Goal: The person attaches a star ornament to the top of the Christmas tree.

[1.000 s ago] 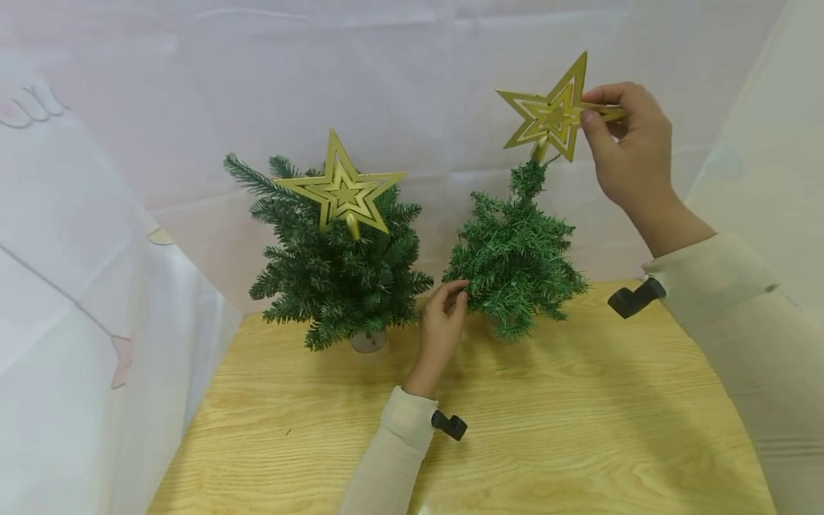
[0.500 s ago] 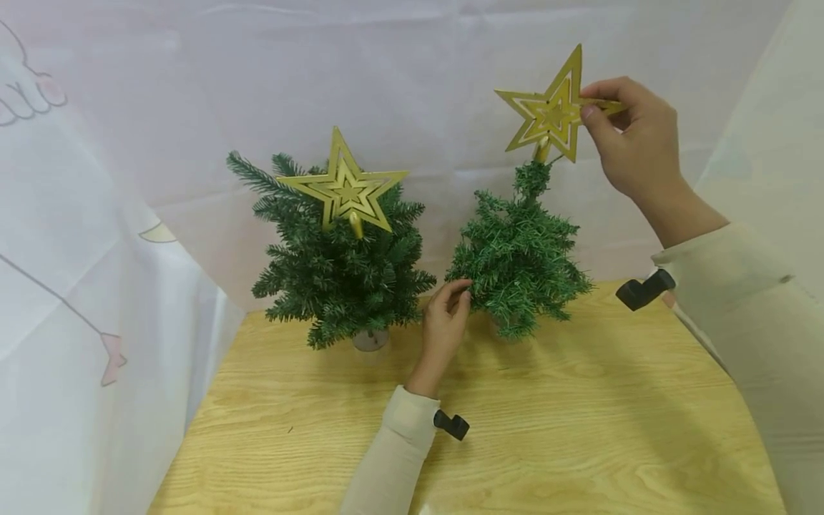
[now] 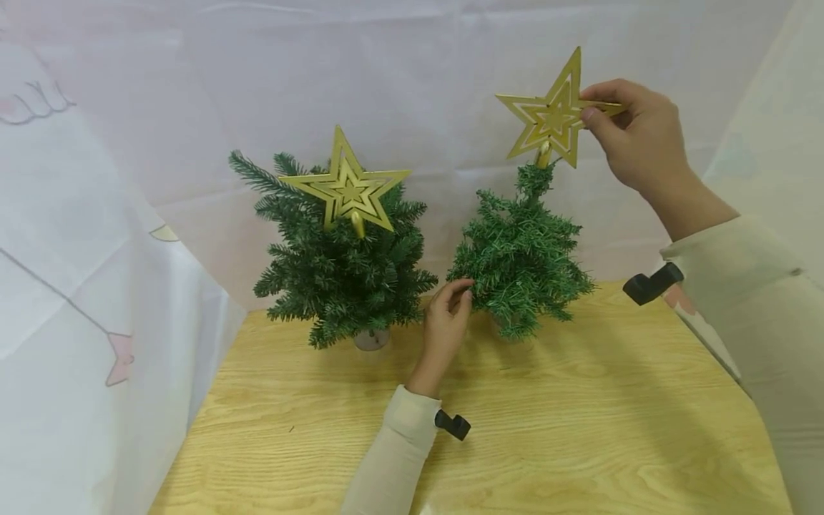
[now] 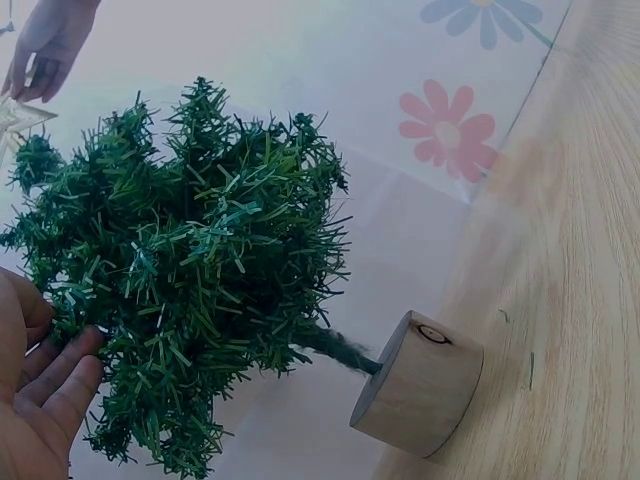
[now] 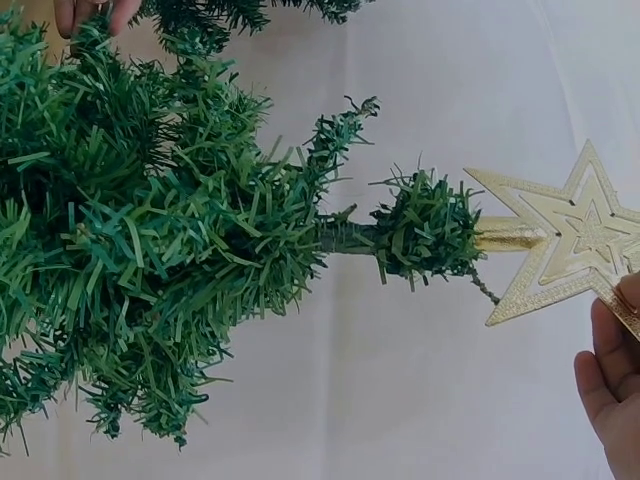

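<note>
My right hand (image 3: pixel 644 136) pinches one point of a gold star tree topper (image 3: pixel 555 119) between thumb and fingers. The star's gold socket (image 5: pixel 508 235) sits at the tip of the small green Christmas tree (image 3: pixel 521 250) on the right, with a thin twig sticking out beside it. Low on that tree's left side, my left hand (image 3: pixel 444 322) pinches the end of a branch between thumb and fingers. In the left wrist view, the tree's trunk stands in a round wooden base (image 4: pixel 418 385).
Left of my left hand stands a darker, fuller Christmas tree (image 3: pixel 347 279) bearing another gold star (image 3: pixel 350 192). Both trees are near the back of the wood-grain table (image 3: pixel 515 443). A pale printed cloth (image 3: pixel 450 71) hangs close behind them.
The star in my right hand has turned slightly more upright, then dropped a little at the tree's tip. My left hand keeps its place on the branch. The head view has shifted slightly.
</note>
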`<state>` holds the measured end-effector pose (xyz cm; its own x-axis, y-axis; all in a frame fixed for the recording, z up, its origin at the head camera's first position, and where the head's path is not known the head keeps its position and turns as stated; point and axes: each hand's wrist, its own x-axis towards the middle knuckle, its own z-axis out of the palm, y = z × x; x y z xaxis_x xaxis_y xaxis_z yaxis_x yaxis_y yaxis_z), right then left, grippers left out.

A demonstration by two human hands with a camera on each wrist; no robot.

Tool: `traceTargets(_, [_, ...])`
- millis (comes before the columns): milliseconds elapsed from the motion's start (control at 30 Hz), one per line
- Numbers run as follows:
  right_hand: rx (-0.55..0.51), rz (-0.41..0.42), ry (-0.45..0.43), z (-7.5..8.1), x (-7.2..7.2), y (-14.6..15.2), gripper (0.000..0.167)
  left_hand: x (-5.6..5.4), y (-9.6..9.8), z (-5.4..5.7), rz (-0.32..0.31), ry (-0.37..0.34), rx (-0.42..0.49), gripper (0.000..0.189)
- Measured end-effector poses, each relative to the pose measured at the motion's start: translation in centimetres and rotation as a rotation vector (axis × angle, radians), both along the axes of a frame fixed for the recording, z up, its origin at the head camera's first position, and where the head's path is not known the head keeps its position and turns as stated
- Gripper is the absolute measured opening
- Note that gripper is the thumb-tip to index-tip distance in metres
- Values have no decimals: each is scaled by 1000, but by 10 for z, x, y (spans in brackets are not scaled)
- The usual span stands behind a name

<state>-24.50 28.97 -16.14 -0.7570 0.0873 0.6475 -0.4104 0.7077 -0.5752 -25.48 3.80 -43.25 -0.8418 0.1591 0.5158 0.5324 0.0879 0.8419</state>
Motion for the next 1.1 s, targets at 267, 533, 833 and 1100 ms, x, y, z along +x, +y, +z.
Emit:
traceTargets(267, [43,13,-91,8,1,6,32,1,0,0,10,1,-3,28])
traceTargets(533, [107,50,-146,15,1,10,33,3,0,1,9,3,-5,27])
traceTargets(833, [240,15,-252,26,1,16,45,5,0,1,9,19,-11,27])
traceTargets(1100, [236,7,-274,26,0,19,48,8,-1,5,15,8,-12,26])
